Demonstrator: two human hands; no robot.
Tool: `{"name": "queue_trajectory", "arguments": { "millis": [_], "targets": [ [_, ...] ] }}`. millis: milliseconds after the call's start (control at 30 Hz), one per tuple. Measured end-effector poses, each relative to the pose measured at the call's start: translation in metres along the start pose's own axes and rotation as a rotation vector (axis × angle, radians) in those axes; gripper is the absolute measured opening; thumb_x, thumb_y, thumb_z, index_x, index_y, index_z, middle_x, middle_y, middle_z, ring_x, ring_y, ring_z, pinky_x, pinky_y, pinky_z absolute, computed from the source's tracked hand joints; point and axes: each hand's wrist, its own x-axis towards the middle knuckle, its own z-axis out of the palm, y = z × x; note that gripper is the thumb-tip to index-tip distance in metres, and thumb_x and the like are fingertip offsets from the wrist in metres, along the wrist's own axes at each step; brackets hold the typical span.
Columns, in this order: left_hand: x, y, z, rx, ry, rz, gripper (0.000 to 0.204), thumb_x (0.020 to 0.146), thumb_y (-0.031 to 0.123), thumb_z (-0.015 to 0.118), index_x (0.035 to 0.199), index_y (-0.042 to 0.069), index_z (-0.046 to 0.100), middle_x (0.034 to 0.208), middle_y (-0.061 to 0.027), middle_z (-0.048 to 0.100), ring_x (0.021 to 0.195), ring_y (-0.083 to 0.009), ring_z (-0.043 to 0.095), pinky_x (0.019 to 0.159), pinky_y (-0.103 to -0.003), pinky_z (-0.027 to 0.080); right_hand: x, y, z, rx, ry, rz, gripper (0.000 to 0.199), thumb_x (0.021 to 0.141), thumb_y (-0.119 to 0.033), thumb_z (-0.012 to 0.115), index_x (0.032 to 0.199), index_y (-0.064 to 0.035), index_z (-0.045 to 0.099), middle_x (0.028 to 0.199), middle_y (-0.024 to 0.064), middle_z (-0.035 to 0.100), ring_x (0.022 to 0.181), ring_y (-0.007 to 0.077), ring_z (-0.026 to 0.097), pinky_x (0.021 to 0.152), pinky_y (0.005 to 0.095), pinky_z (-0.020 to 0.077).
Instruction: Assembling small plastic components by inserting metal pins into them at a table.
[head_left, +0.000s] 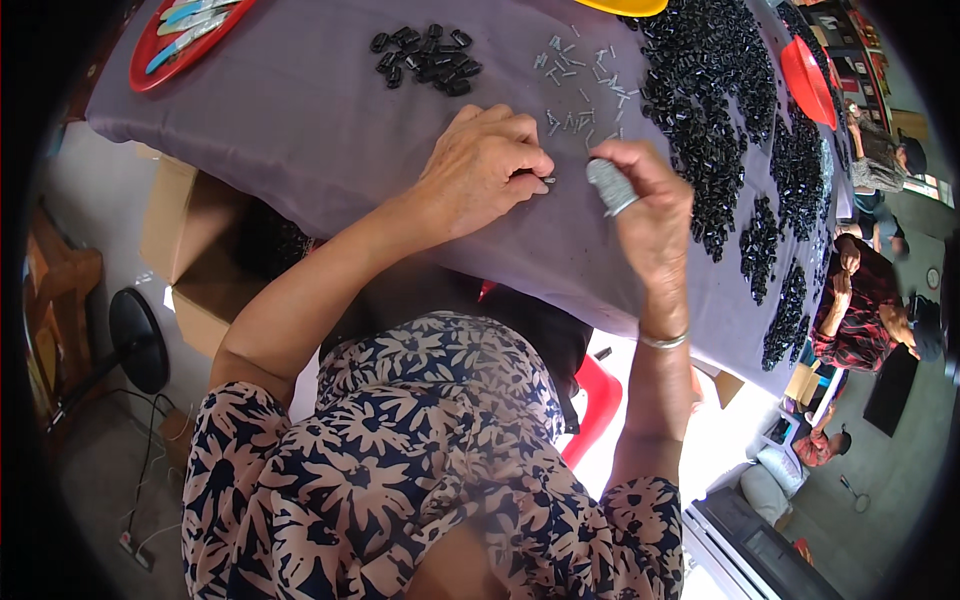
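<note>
My left hand (488,160) is closed in a pinch above the cloth-covered table. A small piece with a shiny tip (548,180) shows at its fingertips; the rest is hidden. To its right, my right hand (655,200) is also closed, thumb and finger pressed together near the loose metal pins. What they pinch is too small to make out. A grey wrapping (610,187) covers one digit of this hand. Thin silvery metal pins (575,122) lie scattered just beyond both hands. A small group of black plastic pieces (427,60) sits beyond my left hand.
A large spread of black pieces (705,100) covers the right side of the purple-grey cloth (300,110). A red tray (140,70) with blue-handled tools stands far left, a yellow dish (625,5) at the far edge, a red dish (808,85) at right. Other people sit beyond.
</note>
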Motion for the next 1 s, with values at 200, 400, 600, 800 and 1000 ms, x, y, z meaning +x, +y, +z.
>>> {"name": "queue_trajectory", "arguments": {
  "millis": [200, 400, 600, 800, 1000],
  "targets": [
    [-0.001, 0.002, 0.001, 0.019, 0.009, -0.003, 0.015, 0.07, 0.011, 0.076, 0.083, 0.009, 0.07, 0.081, -0.0001, 0.058, 0.082, -0.0188, 0.054, 0.078, -0.035, 0.038, -0.019, -0.003, 0.023, -0.029, 0.117, -0.065, 0.017, 0.084, 0.005, 0.068, 0.101, 0.0003, 0.067, 0.092, 0.0009, 0.063, 0.085, 0.0081, 0.058, 0.076, 0.0212, 0.0465],
    [-0.001, 0.001, -0.001, 0.01, 0.007, -0.017, 0.013, 0.07, 0.011, 0.076, 0.081, 0.009, 0.07, 0.081, 0.0002, 0.057, 0.083, -0.0187, 0.054, 0.077, -0.035, 0.037, -0.022, -0.005, 0.03, -0.162, 0.173, -0.141, 0.018, 0.081, 0.007, 0.069, 0.097, -0.0007, 0.068, 0.087, 0.0049, 0.066, 0.081, 0.0111, 0.061, 0.074, 0.023, 0.0471],
    [0.0, 0.002, 0.001, 0.012, 0.014, -0.009, 0.012, 0.069, 0.01, 0.075, 0.08, 0.009, 0.07, 0.079, 0.0006, 0.057, 0.081, -0.018, 0.053, 0.075, -0.034, 0.036, -0.018, -0.006, 0.034, -0.256, 0.133, -0.176, 0.019, 0.078, 0.007, 0.07, 0.095, -0.002, 0.068, 0.085, 0.0075, 0.067, 0.076, 0.0158, 0.063, 0.07, 0.0256, 0.0487],
    [0.0, 0.001, 0.001, -0.004, 0.031, 0.01, 0.011, 0.069, 0.009, 0.074, 0.079, 0.008, 0.07, 0.078, 0.0009, 0.057, 0.08, -0.0173, 0.053, 0.073, -0.033, 0.036, -0.014, -0.011, 0.032, -0.355, 0.115, -0.257, 0.021, 0.076, 0.007, 0.071, 0.094, -0.0032, 0.068, 0.083, 0.0094, 0.065, 0.074, 0.0233, 0.064, 0.067, 0.0293, 0.0496],
    [0.001, -0.002, -0.001, 0.012, -0.001, 0.021, 0.012, 0.068, 0.01, 0.075, 0.079, 0.008, 0.069, 0.078, -0.0002, 0.056, 0.08, -0.0185, 0.053, 0.074, -0.034, 0.036, -0.007, -0.022, 0.029, -0.419, 0.022, -0.314, 0.021, 0.074, 0.006, 0.072, 0.092, -0.0044, 0.068, 0.082, 0.0092, 0.065, 0.072, 0.0259, 0.063, 0.065, 0.0315, 0.0499]
  ]
}}
